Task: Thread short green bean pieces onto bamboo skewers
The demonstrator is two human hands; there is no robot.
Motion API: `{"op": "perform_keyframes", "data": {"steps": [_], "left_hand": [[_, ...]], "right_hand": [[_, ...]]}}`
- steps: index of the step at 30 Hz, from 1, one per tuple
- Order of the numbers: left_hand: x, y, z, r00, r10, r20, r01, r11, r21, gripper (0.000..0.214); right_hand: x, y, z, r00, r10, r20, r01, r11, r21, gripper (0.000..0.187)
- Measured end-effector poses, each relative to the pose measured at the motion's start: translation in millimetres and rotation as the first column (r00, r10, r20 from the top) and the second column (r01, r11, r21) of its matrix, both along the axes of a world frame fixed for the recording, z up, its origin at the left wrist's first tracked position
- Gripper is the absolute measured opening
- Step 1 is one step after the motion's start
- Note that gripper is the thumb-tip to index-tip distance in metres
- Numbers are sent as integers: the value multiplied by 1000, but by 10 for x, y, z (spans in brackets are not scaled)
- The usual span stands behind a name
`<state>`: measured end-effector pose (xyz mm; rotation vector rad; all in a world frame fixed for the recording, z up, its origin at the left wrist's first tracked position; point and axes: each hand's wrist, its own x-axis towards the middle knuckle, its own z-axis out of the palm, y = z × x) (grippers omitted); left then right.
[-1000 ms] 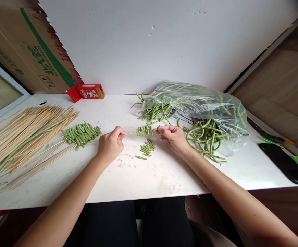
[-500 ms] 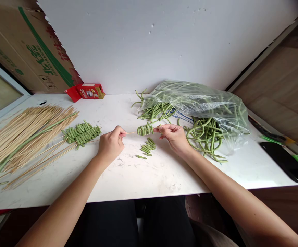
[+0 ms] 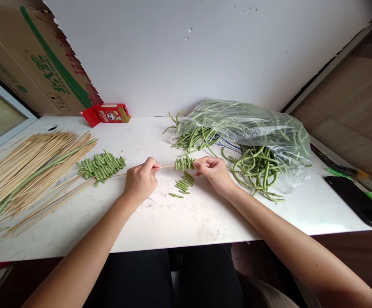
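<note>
My left hand point(image 3: 142, 179) is closed in a pinch around a bamboo skewer point(image 3: 166, 166) held level above the table. Cut green bean pieces point(image 3: 183, 163) sit side by side along its far half, threaded crosswise. At the right end of that row, my right hand point(image 3: 214, 173) is closed, thumb and fingers pinching a bean piece at the skewer's tip; the fingers partly hide it. Below the row, several loose bean pieces point(image 3: 184, 184) lie on the white table. Left of my left hand rest filled bean skewers point(image 3: 102, 167), packed together with their sticks pointing left.
A pile of bare bamboo skewers point(image 3: 28, 164) covers the left side, with a long bean point(image 3: 35, 176) across it. Long green beans point(image 3: 263, 169) spill from a clear plastic bag point(image 3: 253, 122). A red box point(image 3: 113, 113) stands by the wall; a black phone point(image 3: 355, 201) lies right.
My right thumb and fingers have closed up against the bean row, bringing the bean piece onto the skewer's end. The skewer and my left hand have shifted slightly right.
</note>
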<state>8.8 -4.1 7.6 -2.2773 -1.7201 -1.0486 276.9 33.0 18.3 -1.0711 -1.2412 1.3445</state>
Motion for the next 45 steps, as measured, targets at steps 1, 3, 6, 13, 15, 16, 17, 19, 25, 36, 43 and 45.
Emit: {"op": "perform_keyframes", "data": {"steps": [1,3,6,13,15,16,17,19,25,36,43,45], "left_hand": [[14,0,-4,1000,4,5,-4,1000,-2,18],[32,5,-20,1000,6,22,-6,1000,-9,19],[29,26,-44,998,-1,63,2,1000,-11,19],[-78,92,-25,978,70,199,-68,997,-21,11],[-102,102,-20,970,93,223,-88,996,-31,11],[-109,105,-21,968,100,230,-94,995,-35,11],[-114,108,-23,967,105,233,-99,994,-39,11],[-119,110,-29,967,104,234,-97,994,-45,11],[-116,113,-43,971,84,223,-77,996,-41,11],[-89,118,-103,981,78,177,-73,997,-31,12],[-95,122,-129,978,77,193,-75,997,-19,11],[-98,125,-137,977,82,196,-80,997,-20,11]], "right_hand": [[-12,3,-8,1000,-6,-6,6,1000,2,36],[-21,16,-18,1000,-9,-21,9,1000,9,35],[8,48,-5,1000,-2,-27,3,1000,19,34],[136,89,107,982,48,182,-69,991,111,46],[149,87,115,917,48,396,-133,973,190,40],[153,85,115,869,42,493,-169,962,215,37],[156,83,112,819,36,573,-203,952,231,34],[163,78,112,738,32,674,-265,932,247,28],[182,42,177,666,115,737,-451,850,274,21],[220,44,210,671,336,661,-540,833,124,23],[302,161,129,843,182,507,-302,939,166,31],[325,223,83,946,90,311,-132,984,116,41]]}}
